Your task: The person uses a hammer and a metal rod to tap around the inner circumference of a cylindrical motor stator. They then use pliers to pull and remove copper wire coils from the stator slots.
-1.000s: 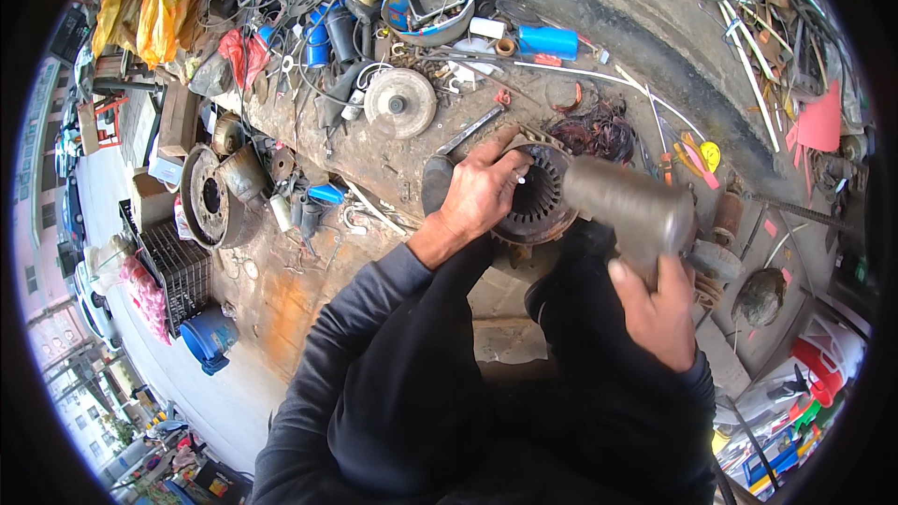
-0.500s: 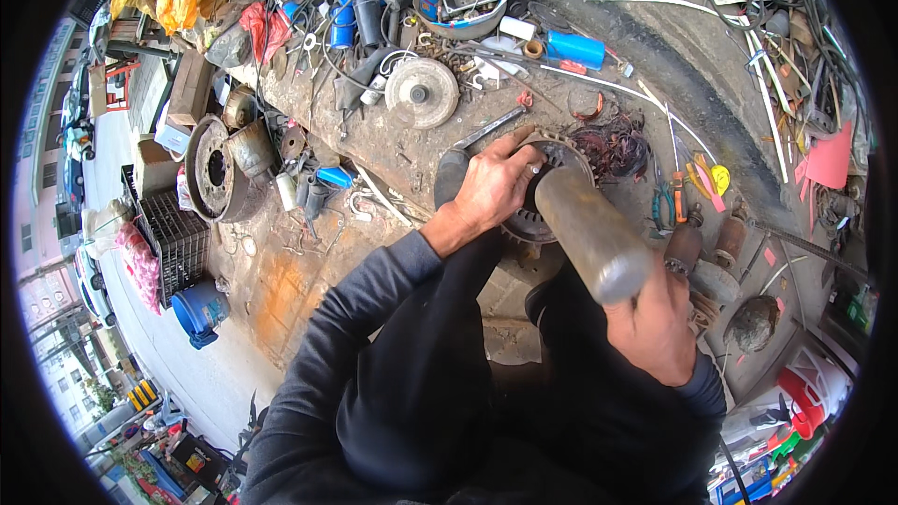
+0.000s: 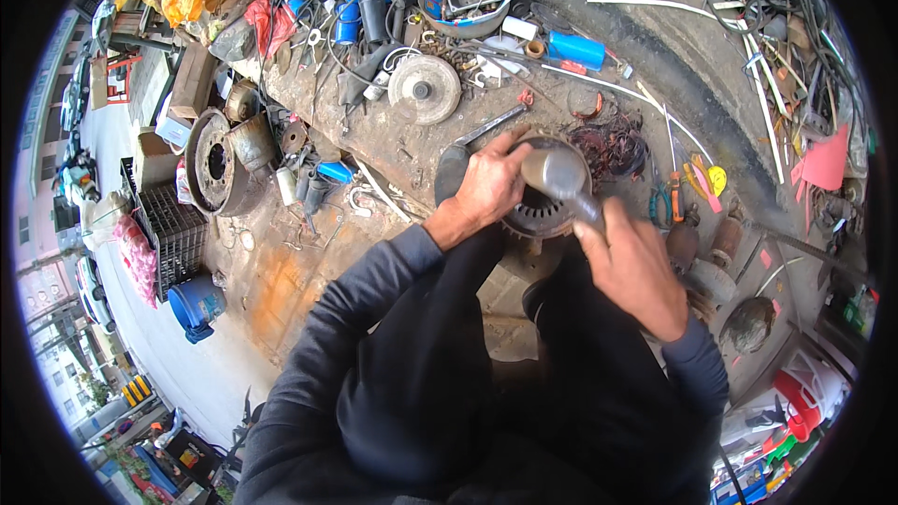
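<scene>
A round slotted metal motor stator (image 3: 541,215) stands between my knees, its ring of teeth partly covered. My left hand (image 3: 491,182) is closed at its left rim, with curled fingers hiding whatever they pinch. In my right hand (image 3: 636,271) is a hammer (image 3: 558,175) with a thick cylindrical metal head, gripped by its handle. The slightly blurred head is over the stator, close to my left fingertips; contact cannot be made out. Beyond my left hand lies a flat metal bar (image 3: 491,125). Reddish-brown wire coils (image 3: 613,148) are heaped right of the stator.
A round metal disc (image 3: 424,90) lies on the dirty ground ahead. Pliers (image 3: 661,206) and an orange-handled tool (image 3: 677,198) are at the right. A wheel rim (image 3: 213,161), a black crate (image 3: 173,238) and a blue bucket (image 3: 196,307) stand left. Scrap and cables lie across the far side.
The hammer head has swung away from me and down, from above my right thigh to over the stator. My right hand moved slightly forward and left; my left hand stayed at the rim.
</scene>
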### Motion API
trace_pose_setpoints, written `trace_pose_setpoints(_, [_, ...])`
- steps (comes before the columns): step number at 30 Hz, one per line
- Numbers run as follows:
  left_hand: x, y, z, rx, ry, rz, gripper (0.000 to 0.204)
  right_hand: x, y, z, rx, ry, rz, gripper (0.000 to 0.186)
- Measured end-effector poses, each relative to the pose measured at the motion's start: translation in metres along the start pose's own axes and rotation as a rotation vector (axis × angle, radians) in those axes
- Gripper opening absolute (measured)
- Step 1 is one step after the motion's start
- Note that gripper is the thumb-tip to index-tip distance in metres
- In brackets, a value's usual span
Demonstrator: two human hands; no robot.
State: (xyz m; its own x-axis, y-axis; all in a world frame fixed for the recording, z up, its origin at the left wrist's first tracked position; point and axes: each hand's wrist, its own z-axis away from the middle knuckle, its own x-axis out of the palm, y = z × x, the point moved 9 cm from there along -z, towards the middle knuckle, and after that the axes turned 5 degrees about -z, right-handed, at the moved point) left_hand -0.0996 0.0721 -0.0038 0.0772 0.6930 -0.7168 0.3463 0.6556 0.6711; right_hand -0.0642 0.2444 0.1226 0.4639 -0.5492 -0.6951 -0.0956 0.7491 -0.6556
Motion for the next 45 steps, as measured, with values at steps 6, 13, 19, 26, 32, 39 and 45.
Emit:
trace_pose_setpoints(6, [0.013,-0.011,0.004,-0.144,-0.028,0.311,0.045,-0.034,-0.033,0.028,-0.325,0.32,-0.124,0.029])
trace_pose_setpoints(13, [0.003,-0.01,0.001,-0.056,0.003,0.03,0.025,0.004,0.013,-0.002,-0.01,0.09,-0.183,0.027])
trace_pose_setpoints(19, [-0.024,0.009,-0.005,-0.038,0.08,0.012,0.014,0.007,0.038,0.026,0.065,0.251,-0.506,0.028])
trace_pose_setpoints(26, [-0.051,0.009,-0.018,-0.068,0.214,0.135,0.025,0.015,0.059,0.029,0.092,0.338,-0.57,0.028])
trace_pose_setpoints(32, [-0.034,-0.002,-0.015,-0.111,0.15,0.163,0.022,0.023,0.076,0.034,0.199,0.3,-0.636,0.029])
trace_pose_setpoints(39, [-0.032,0.015,-0.016,-0.02,0.07,0.096,0.012,0.018,0.071,0.033,0.166,0.315,-0.626,0.029])
trace_pose_setpoints(45, [-0.022,0.025,-0.018,0.197,0.094,-0.247,0.017,0.011,0.062,0.034,0.118,0.318,-0.563,0.028])
